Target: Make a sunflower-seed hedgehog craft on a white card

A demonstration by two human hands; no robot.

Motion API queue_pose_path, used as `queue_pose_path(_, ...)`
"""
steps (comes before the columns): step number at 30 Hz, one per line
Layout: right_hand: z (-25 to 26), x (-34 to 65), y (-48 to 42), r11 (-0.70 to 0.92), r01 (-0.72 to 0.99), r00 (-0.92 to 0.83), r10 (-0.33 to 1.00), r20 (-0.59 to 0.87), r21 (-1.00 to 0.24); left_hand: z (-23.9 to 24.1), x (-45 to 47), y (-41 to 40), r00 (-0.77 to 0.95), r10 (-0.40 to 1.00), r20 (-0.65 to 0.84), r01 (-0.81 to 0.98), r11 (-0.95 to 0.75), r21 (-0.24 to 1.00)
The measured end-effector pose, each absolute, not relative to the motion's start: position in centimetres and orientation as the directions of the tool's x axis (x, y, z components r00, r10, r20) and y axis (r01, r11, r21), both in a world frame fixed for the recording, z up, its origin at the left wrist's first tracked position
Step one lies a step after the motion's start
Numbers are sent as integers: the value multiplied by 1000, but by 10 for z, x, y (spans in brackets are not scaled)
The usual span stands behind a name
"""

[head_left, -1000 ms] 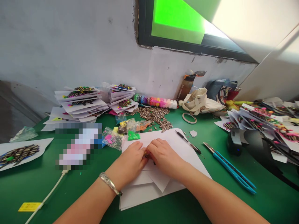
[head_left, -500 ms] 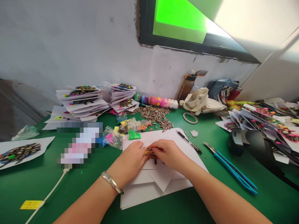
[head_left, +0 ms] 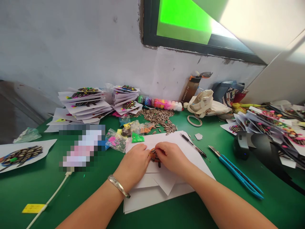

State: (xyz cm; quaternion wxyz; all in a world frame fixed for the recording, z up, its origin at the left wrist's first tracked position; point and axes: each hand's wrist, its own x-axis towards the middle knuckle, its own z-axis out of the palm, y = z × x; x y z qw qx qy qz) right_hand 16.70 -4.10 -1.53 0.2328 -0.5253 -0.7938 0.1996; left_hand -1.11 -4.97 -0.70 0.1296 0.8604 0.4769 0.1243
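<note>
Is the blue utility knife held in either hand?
No, the blue utility knife lies on the green table, apart from the left hand and right hand, both at a small seed piece.

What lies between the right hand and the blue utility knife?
A black pen at the edge of the white paper, seen in the head view.
</note>
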Motion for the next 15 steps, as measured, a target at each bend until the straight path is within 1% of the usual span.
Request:
queue_pose_path(5,-18,164,-41,385,777,-339,923,183,-498,-6,-10,-50,504,860,76,800,-499,333)
queue_pose_path(8,-18,162,-42,390,796,-352,921,169,-463,-6,-9,-51,493,868,64,808,-484,337)
queue_pose_path(15,-17,158,-43,374,807,-352,926,137,-458,-6,-8,-51,487,871,72,808,-480,341)
